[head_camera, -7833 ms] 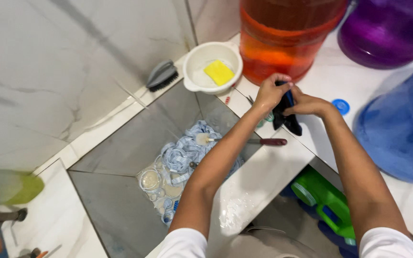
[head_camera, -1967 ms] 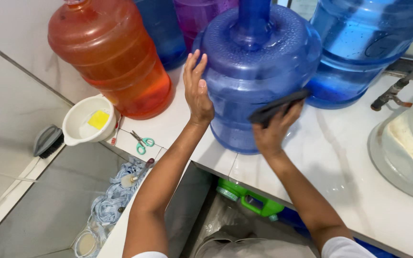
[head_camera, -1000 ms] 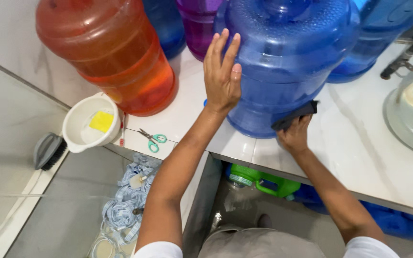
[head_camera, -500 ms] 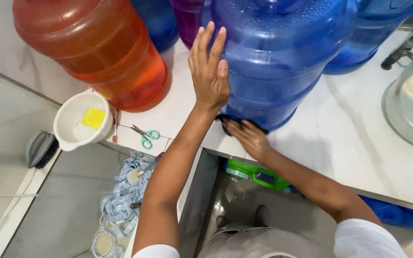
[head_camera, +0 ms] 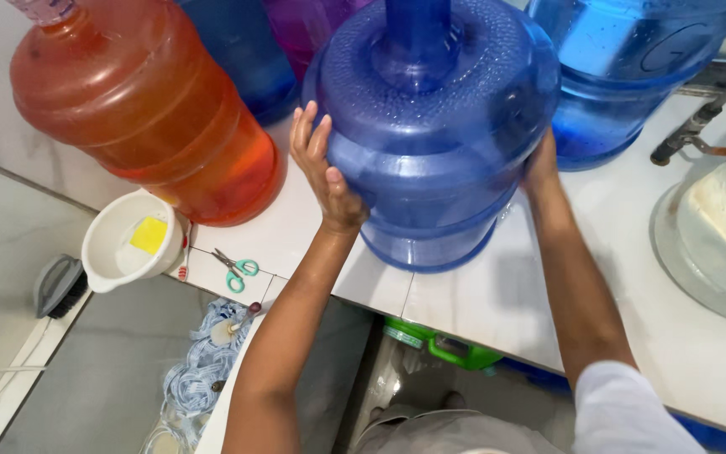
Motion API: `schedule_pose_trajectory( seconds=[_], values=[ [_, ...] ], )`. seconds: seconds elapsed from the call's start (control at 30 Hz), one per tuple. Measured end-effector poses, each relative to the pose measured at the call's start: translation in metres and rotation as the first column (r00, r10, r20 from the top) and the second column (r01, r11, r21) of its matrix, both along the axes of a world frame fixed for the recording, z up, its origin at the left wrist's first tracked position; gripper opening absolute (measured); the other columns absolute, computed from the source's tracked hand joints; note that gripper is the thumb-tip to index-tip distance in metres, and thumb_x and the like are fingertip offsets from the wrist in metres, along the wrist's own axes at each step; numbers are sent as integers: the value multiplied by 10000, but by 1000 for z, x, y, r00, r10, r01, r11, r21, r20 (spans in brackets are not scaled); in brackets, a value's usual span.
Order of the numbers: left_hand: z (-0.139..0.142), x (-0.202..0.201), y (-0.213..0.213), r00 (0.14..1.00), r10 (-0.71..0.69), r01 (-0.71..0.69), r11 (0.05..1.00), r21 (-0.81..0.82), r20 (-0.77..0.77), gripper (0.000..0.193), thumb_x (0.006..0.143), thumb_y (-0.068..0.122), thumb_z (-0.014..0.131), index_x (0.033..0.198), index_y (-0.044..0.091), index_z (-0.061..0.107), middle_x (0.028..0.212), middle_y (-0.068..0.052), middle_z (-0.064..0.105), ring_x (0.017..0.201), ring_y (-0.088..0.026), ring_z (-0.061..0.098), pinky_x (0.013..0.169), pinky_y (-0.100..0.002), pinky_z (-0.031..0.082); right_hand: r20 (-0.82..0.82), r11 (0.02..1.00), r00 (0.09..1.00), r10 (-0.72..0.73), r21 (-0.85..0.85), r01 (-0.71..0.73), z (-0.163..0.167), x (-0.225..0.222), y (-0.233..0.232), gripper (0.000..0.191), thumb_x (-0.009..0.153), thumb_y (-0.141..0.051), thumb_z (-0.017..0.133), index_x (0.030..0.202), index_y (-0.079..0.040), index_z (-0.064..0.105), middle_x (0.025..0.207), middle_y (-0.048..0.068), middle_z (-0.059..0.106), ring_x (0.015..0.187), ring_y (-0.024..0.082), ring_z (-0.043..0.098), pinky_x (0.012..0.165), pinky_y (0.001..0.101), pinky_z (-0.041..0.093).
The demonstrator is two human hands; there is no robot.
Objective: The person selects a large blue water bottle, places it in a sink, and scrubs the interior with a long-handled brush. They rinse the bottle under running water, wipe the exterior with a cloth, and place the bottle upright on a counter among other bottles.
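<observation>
We find the large blue water jug (head_camera: pixel 434 134) standing on the white worktop (head_camera: pixel 497 294), left hand (head_camera: pixel 323 172) fingers spread flat on its wall, right hand (head_camera: pixel 541 160) fingers hidden behind it; we judge it rigid, smooth, bulky, best gripped two-sided.

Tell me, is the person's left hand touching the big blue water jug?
Touching: the head view shows the left hand pressed flat against the blue jug.
</observation>
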State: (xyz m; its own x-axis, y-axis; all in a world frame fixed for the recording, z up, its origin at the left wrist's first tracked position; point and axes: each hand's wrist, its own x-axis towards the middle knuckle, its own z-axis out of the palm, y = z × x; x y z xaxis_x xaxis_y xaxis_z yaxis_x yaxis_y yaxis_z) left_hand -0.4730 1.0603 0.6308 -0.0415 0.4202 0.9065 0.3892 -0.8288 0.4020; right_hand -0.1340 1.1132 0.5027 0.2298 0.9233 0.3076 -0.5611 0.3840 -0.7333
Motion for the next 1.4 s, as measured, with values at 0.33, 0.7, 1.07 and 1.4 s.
schedule_pose_trajectory(
  seconds=[0.33,0.7,1.07,1.4],
  values=[
    [-3,-3,3,998,32,-32,999,-4,47,667,1086,546,164,1482,102,467,1637,-113,407,1556,-320,279,1337,-525,152,325,905,933,153,-426,-1,-64,-29,15,602,1091,-435,426,1429,55,512,1369,129,593,1239,220,554,1115,355,408],
    [-1,-1,4,998,-30,31,999,-9,56,638,1101,517,150,1523,141,446,1660,-83,349,1596,-290,232,1338,-486,176,925,995,373,-75,47,82,16,73,-253,545,1051,-339,436,1465,1,538,1496,179,576,1434,312,515,1203,326,347],
    [-105,-64,2,974,226,-204,903,-378,14,619,1018,134,554,1582,-4,340,1657,-224,351,1570,-405,303,1316,-510,193,787,648,-191,587,-315,693,-37,93,-185,812,964,-560,402,1607,-84,267,1630,332,88,1445,598,73,1137,646,106],
    [-193,-66,48,725,21,-560,598,-573,-688,743,811,229,789,1463,138,445,1559,-254,350,1425,-474,337,1058,-633,316,926,761,-375,-45,275,587,-117,69,-130,638,1032,-293,420,1571,47,451,1633,296,378,1502,523,267,1203,625,187]
  ],
)
